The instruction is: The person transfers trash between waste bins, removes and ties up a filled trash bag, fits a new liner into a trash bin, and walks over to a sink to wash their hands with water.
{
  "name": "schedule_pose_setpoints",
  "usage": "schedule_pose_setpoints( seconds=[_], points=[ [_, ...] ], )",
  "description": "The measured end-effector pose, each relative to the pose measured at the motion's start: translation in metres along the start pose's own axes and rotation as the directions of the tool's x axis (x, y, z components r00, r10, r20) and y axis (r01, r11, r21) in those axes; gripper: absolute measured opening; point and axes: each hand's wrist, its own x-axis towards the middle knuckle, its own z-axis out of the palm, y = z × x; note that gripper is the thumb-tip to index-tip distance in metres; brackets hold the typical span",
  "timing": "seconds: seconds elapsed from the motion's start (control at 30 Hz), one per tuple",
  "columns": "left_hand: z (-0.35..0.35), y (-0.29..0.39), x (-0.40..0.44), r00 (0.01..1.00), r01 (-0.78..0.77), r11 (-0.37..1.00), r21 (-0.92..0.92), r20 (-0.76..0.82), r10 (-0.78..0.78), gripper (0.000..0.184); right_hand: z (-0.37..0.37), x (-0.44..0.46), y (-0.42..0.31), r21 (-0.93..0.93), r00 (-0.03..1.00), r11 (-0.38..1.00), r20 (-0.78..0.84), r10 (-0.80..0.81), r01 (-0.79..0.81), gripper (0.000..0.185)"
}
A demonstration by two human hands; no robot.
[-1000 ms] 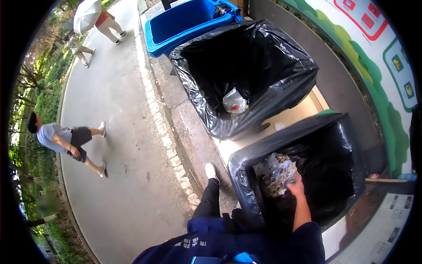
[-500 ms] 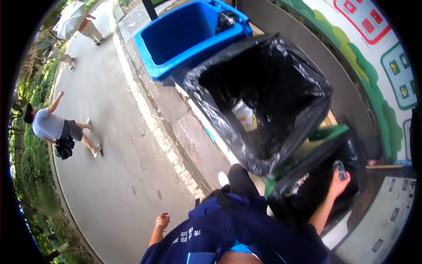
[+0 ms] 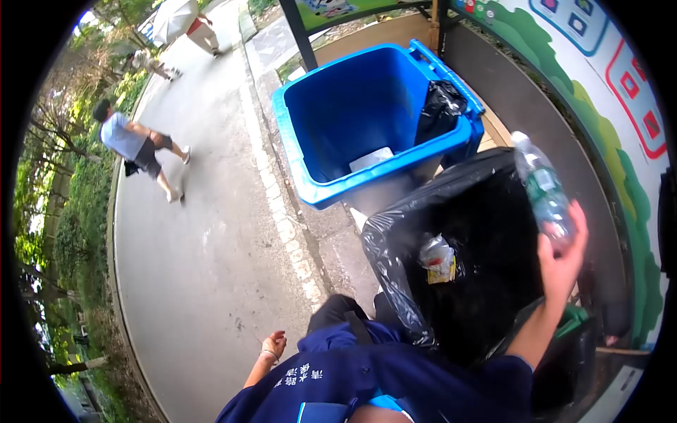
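Observation:
A clear plastic bottle [image 3: 543,185] with a green label and white cap is in my right hand [image 3: 564,247]. The fingers close around its base, and the cap end points up and away from me. Bottle and hand are above the right edge of a bin lined with a black bag [image 3: 395,261]. Inside that bag lies a crumpled clear and yellow wrapper [image 3: 438,261]. My left hand [image 3: 275,344], with a band at the wrist, hangs low at my left side over the pavement. Its fingers are loosely bent and nothing shows in them.
Beyond the lined bin stands an open blue bin [image 3: 303,173], with a pale flat piece [image 3: 371,159] inside and a black bag [image 3: 441,106] over its edge. A green bin [image 3: 570,321] is at lower right. A panel wall [image 3: 599,127] borders the right. Passersby [image 3: 141,144] walk along the road.
My right hand has moved with the bottle from above the green bin to the lined bin's right edge. The view has shifted, showing more of the blue bin. The nearest passerby has walked on.

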Motion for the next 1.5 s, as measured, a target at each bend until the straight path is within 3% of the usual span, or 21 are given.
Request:
schedule_pose_setpoints(
  seconds=[0.1,0.13,0.17,0.23,0.3,0.43,0.47,0.5,0.53,0.63,0.77,0.9,0.97,1.03,1.07,1.17,1.23,1.3,1.37,1.43,1.5],
  points=[
    [0.017,-0.03,-0.01,0.991,0.11,0.993,0.034,0.068,-0.112,0.029,0.057,0.037,0.025,-0.052,0.958,0.985,0.25,-0.144,0.162,0.055],
    [0.065,-0.159,0.037,0.994,-0.014,0.985,0.172,0.109,-0.005,0.031,0.074,0.042,0.029,-0.036,0.946,0.993,0.312,-0.093,0.11,0.056],
    [0.078,-0.177,0.042,0.987,0.032,0.981,0.191,0.148,-0.061,0.032,0.089,0.047,0.03,0.026,0.93,0.998,0.363,-0.057,0.051,0.057],
    [0.079,-0.164,0.048,0.975,0.095,0.974,0.205,0.177,-0.132,0.033,0.115,0.055,0.031,0.133,0.911,0.986,0.41,0.04,-0.104,0.058],
    [0.064,-0.144,0.067,0.976,0.114,0.967,0.227,0.155,-0.151,0.034,0.139,0.065,0.039,0.139,0.909,0.985,0.415,0.035,-0.102,0.059],
    [-0.016,-0.006,0.131,0.993,0.086,0.924,0.372,0.042,-0.109,0.036,0.185,0.093,0.041,0.064,0.889,0.99,0.45,0.087,-0.129,0.058],
    [-0.04,0.033,0.151,0.999,0.053,0.926,0.374,-0.009,-0.054,0.036,0.202,0.105,0.039,-0.047,0.855,0.999,0.516,0.047,-0.026,0.057],
    [-0.063,0.076,0.176,0.998,0.008,0.965,0.263,-0.063,0.009,0.038,0.218,0.115,0.037,-0.15,0.814,0.985,0.581,0.022,0.08,0.055],
    [-0.078,0.095,0.216,0.968,-0.158,0.972,0.176,-0.166,0.187,0.04,0.237,0.123,0.033,-0.183,0.766,0.983,0.635,0.104,0.018,0.052],
    [-0.129,0.217,0.325,0.831,-0.503,0.854,-0.134,-0.346,0.435,0.041,0.309,0.139,0.068,-0.275,0.712,0.933,0.702,0.031,0.23,0.053],
    [-0.195,0.406,0.384,0.509,-0.821,0.569,-0.042,-0.505,0.697,0.041,0.4,0.132,0.125,-0.471,0.576,0.88,0.737,0.353,0.063,0.053],
    [-0.213,0.506,0.401,0.276,-0.925,0.36,0.122,-0.435,0.857,0.042,0.418,0.108,0.145,-0.478,0.507,0.869,0.721,0.473,-0.13,0.063],
    [-0.203,0.526,0.406,0.184,-0.954,0.252,0.164,-0.345,0.92,0.044,0.402,0.112,0.137,-0.608,0.745,0.781,0.586,0.318,0.145,0.07],
    [-0.19,0.53,0.407,0.137,-0.932,0.206,0.299,-0.235,0.962,0.045,0.381,0.131,0.128,-0.66,0.965,0.743,0.251,0.078,0.112,0.068],
    [-0.189,0.532,0.402,0.113,-0.921,0.177,0.348,-0.196,0.974,0.046,0.366,0.14,0.114,-0.693,0.996,0.715,0.077,-0.05,0.089,0.064],
    [-0.187,0.531,0.399,0.134,-0.937,0.193,0.291,-0.21,0.969,0.044,0.333,0.149,0.109,-0.829,0.906,0.527,-0.353,-0.235,-0.186,0.067],
    [-0.186,0.53,0.399,0.153,-0.95,0.211,0.23,-0.246,0.957,0.043,0.319,0.154,0.133,-0.709,0.808,0.563,-0.578,-0.119,-0.424,0.066],
    [-0.185,0.53,0.403,0.143,-0.957,0.199,0.213,-0.252,0.957,0.041,0.31,0.165,0.136,-0.622,0.759,0.439,-0.568,0.318,-0.649,0.059],
    [-0.183,0.53,0.405,0.128,-0.953,0.192,0.235,-0.26,0.957,0.04,0.305,0.166,0.148,-0.505,0.705,0.544,-0.662,0.254,-0.67,0.042],
    [-0.183,0.53,0.402,0.128,-0.952,0.185,0.242,-0.235,0.964,0.041,0.302,0.163,0.139,-0.517,0.76,0.582,-0.569,0.315,-0.628,0.033],
    [-0.182,0.531,0.401,0.134,-0.948,0.191,0.253,-0.226,0.965,0.042,0.307,0.167,0.129,-0.651,0.81,0.5,-0.544,0.219,-0.571,0.023]
  ],
)
